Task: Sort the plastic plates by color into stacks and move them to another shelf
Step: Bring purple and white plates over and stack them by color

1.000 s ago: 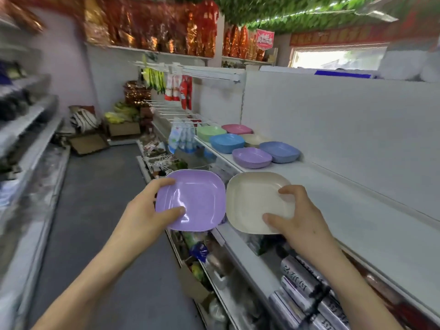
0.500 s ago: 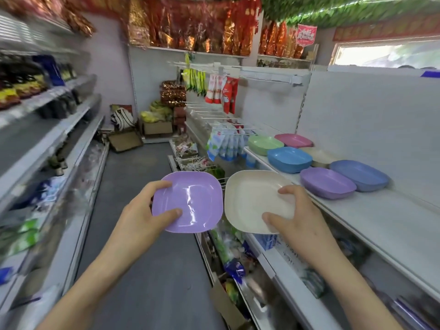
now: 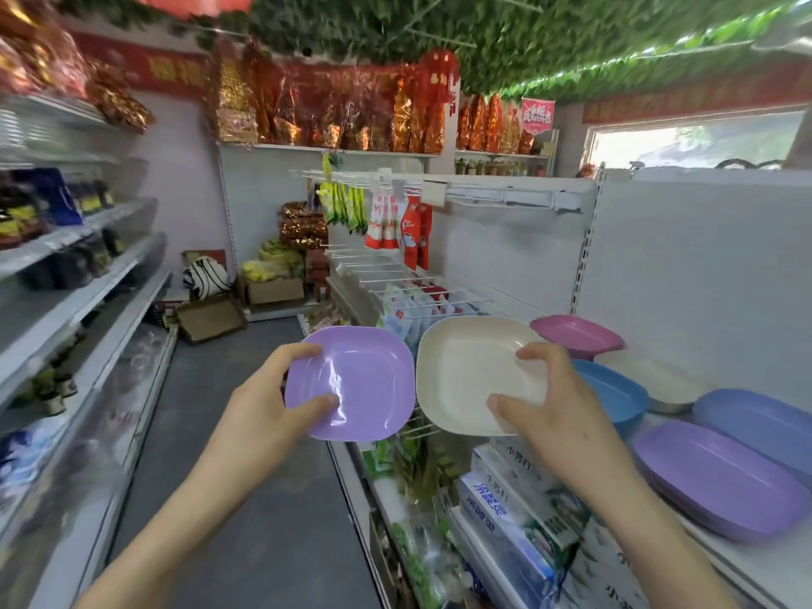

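Left hand [image 3: 263,406] pinches a glossy lilac square plastic plate [image 3: 356,384] by its left rim, thumb on top and fingers curled round the edge. The right hand [image 3: 558,415] grips a cream square plastic plate [image 3: 465,375] the same way on its right rim, and both plates are held flat, side by side, just left of the white shelf [image 3: 747,562]. My guess is one colour per hand keeps them sorted, since a matching purple plate [image 3: 720,481] sits near right on that shelf and a second cream plate [image 3: 654,380] sits farther back.
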The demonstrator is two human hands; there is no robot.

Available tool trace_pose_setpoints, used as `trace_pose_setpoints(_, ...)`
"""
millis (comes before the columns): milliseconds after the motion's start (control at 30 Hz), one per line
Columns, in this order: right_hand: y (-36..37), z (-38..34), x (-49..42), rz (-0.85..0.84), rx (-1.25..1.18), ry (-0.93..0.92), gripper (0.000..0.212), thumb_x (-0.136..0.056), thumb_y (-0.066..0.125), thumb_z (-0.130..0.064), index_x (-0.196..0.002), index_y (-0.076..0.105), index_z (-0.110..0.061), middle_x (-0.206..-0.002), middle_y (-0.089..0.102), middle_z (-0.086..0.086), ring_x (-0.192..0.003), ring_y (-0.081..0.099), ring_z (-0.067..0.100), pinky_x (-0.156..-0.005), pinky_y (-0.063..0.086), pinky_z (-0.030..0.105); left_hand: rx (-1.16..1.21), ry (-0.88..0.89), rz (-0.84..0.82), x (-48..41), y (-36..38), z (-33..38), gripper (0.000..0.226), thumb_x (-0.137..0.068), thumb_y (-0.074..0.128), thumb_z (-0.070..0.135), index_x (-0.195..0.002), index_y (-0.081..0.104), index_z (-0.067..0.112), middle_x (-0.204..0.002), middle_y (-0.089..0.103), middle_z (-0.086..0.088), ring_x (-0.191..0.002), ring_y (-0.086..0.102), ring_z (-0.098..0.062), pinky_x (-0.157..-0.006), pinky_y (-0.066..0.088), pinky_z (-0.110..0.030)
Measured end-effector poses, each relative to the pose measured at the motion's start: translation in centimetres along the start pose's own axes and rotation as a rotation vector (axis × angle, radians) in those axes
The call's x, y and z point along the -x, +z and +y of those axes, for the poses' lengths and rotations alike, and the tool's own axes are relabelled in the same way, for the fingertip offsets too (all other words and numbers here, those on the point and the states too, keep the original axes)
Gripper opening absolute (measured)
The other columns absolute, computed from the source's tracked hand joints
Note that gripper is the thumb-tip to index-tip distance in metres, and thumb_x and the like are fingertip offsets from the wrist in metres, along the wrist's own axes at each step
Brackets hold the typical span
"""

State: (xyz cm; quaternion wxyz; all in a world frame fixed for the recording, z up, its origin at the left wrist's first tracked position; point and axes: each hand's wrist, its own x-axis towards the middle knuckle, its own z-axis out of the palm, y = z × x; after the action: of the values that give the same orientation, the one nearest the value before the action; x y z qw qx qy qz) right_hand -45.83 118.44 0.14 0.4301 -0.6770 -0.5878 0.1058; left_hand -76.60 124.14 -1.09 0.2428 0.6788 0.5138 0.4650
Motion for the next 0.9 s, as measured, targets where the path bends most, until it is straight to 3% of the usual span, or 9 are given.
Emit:
trace_pose_setpoints(100, 0.6, 0.5, -3.1, 0.047, 0.028, -0.005, 0.058, -0.084, 0.076, -0.037, -0.131, 0.041, -0.037, -0.129, 0.049, -0.01, -0.111, 0.047, 0.014, -0.082, 0.041, 0.037, 0.002, 0.057, -0.013, -4.4, 0.8, -0.7, 0.05, -0.085, 0.08, 0.03, -0.125, 0.057, 0.046, -0.117, 0.056, 0.041, -0.112, 0.053, 0.01, -0.085, 0.048, -0.026)
trace_pose_setpoints(233, -0.2, 2.0, -5.1, 0.101, 0.078, 0.055, 0.058, -0.085, 0.077, -0.035, -0.131, 0.042, -0.035, -0.125, 0.047, -0.012, -0.109, 0.044, 0.012, -0.081, 0.035, 0.033, 0.036, 0.086, -0.071, -9.2, 4.1, -0.9, 0.048, -0.086, 0.08, 0.029, -0.124, 0.058, 0.047, -0.12, 0.057, 0.034, -0.104, 0.056, 0.012, -0.074, 0.047, -0.02)
trace_pose_setpoints(367, -2.7, 4.3, -6.3, 0.219, 0.121, 0.163, 0.057, -0.082, 0.078, -0.033, -0.128, 0.044, -0.034, -0.123, 0.054, -0.009, -0.106, 0.052, 0.017, -0.08, 0.038, 0.034, 0.071, 0.157, -0.199, -13.4, 9.0, -0.3, 0.05, -0.086, 0.079, 0.032, -0.128, 0.056, 0.047, -0.125, 0.055, 0.033, -0.113, 0.059, -0.006, -0.086, 0.056, -0.04)
trace_pose_setpoints(467, -4.3, 5.4, -6.1, 0.297, 0.148, 0.251, 0.055, -0.083, 0.077, -0.035, -0.126, 0.043, -0.038, -0.122, 0.058, -0.009, -0.106, 0.058, 0.02, -0.079, 0.04, 0.035, 0.08, 0.225, -0.298, -16.3, 13.0, 0.2, 0.051, -0.087, 0.079, 0.031, -0.129, 0.055, 0.047, -0.125, 0.051, 0.038, -0.117, 0.058, -0.014, -0.088, 0.055, -0.046)
trace_pose_setpoints(567, -5.7, 6.3, -5.5, 0.388, 0.185, 0.327, 0.053, -0.083, 0.077, -0.034, -0.124, 0.044, -0.037, -0.123, 0.058, -0.011, -0.107, 0.058, 0.02, -0.084, 0.042, 0.037, 0.118, 0.301, -0.371, -18.9, 17.0, 0.7, 0.052, -0.087, 0.079, 0.029, -0.131, 0.055, 0.043, -0.127, 0.055, 0.026, -0.119, 0.051, -0.007, -0.085, 0.046, -0.024)
trace_pose_setpoints(633, -6.5, 6.7, -5.0, 0.461, 0.212, 0.367, 0.053, -0.084, 0.077, -0.032, -0.126, 0.045, -0.034, -0.123, 0.057, -0.013, -0.11, 0.056, 0.018, -0.087, 0.041, 0.035, 0.153, 0.354, -0.44, -20.5, 19.3, 1.4, 0.053, -0.087, 0.079, 0.027, -0.131, 0.056, 0.042, -0.127, 0.056, 0.027, -0.118, 0.049, -0.005, -0.084, 0.039, -0.013)
trace_pose_setpoints(800, -7.9, 6.8, -3.5, 0.61, 0.261, 0.491, 0.054, -0.086, 0.078, -0.03, -0.128, 0.044, -0.031, -0.129, 0.054, -0.015, -0.117, 0.052, 0.014, -0.09, 0.04, 0.034, 0.261, 0.425, -0.598, -23.3, 23.6, 3.2, 0.059, -0.073, 0.077, 0.049, -0.129, 0.056, 0.047, -0.132, 0.057, 0.027, -0.121, 0.056, -0.011, -0.097, 0.051, -0.044)
trace_pose_setpoints(900, -8.1, 6.6, -2.6, 0.684, 0.324, 0.557, 0.054, -0.085, 0.078, -0.033, -0.127, 0.044, -0.033, -0.129, 0.053, -0.017, -0.117, 0.053, 0.016, -0.092, 0.043, 0.038, 0.315, 0.449, -0.694, -24.3, 25.7, 3.9, 0.061, -0.07, 0.073, 0.051, -0.129, 0.056, 0.045, -0.13, 0.06, 0.022, -0.116, 0.06, -0.013, -0.095, 0.053, -0.047)
